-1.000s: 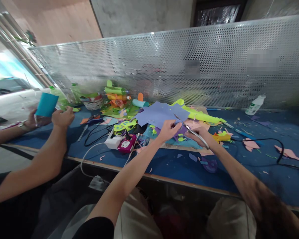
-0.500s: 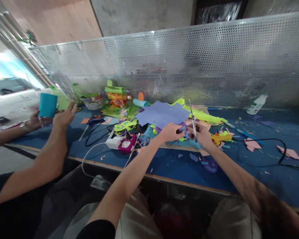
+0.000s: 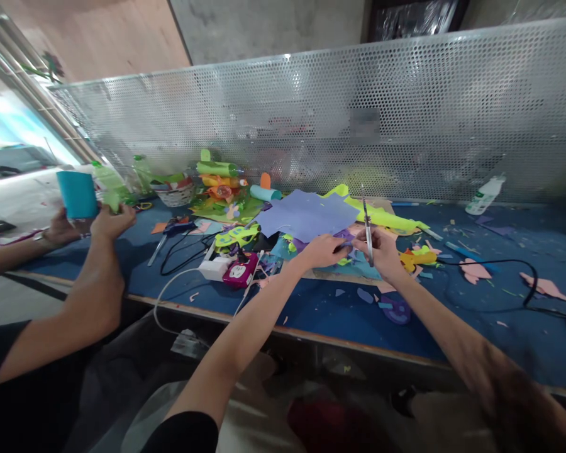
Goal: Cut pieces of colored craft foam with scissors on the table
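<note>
Over the middle of the table, my left hand (image 3: 324, 251) pinches a small purple paper piece (image 3: 345, 244) between thumb and fingers. My right hand (image 3: 380, 255) is closed around a pair of scissors (image 3: 366, 217) whose blades point up, away from the paper; its fingertips also meet the edge of the small piece. Just behind both hands lies a large purple sheet (image 3: 311, 215) with a jagged edge. Under and around them are mixed paper scraps, and a yellow-orange cutout (image 3: 417, 258) rests beside my right wrist.
A magenta power adapter (image 3: 240, 270) with cables sits left of my forearm. A co-worker's hands hold a blue cylinder (image 3: 78, 195) at the left. A woven basket (image 3: 175, 190), a white glue bottle (image 3: 485, 195) and a perforated metal panel (image 3: 311, 119) line the back.
My hands stay nearly in place, with the small purple piece turned flatter between them. The co-worker's hands and the blue cylinder have shifted left and a little down.
</note>
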`<state>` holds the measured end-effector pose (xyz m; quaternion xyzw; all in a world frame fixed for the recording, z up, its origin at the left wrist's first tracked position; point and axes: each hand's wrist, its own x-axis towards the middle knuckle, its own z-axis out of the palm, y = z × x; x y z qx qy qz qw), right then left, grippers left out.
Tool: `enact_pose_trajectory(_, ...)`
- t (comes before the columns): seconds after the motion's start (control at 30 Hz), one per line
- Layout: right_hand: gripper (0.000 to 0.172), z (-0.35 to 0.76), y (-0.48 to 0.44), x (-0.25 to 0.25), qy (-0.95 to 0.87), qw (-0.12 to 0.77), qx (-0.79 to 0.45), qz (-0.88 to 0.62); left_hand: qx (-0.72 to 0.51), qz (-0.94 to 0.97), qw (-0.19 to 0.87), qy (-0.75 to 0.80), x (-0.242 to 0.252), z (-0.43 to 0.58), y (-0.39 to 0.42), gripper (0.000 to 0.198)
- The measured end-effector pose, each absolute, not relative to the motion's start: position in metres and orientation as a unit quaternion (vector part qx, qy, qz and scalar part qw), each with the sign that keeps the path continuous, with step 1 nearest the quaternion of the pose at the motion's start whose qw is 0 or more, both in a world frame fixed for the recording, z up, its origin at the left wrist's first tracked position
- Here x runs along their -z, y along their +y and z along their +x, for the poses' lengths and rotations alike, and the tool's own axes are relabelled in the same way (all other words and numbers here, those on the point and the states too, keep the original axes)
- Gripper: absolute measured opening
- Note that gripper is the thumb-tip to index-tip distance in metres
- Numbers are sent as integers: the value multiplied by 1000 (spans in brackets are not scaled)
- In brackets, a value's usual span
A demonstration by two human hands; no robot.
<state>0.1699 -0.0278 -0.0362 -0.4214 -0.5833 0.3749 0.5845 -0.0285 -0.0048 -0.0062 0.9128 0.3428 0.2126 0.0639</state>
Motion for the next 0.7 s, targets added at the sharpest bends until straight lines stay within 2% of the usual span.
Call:
enact_pose_trajectory(0.33, 31, 170, -24, 41, -571, 596, -307, -474, -302, 887, 166, 307, 5, -32, 0, 37)
enact_pose_trajectory(0.7, 26, 165, -24, 43, -561, 612, -356, -429, -343, 868, 132, 334, 9, -33, 4, 48)
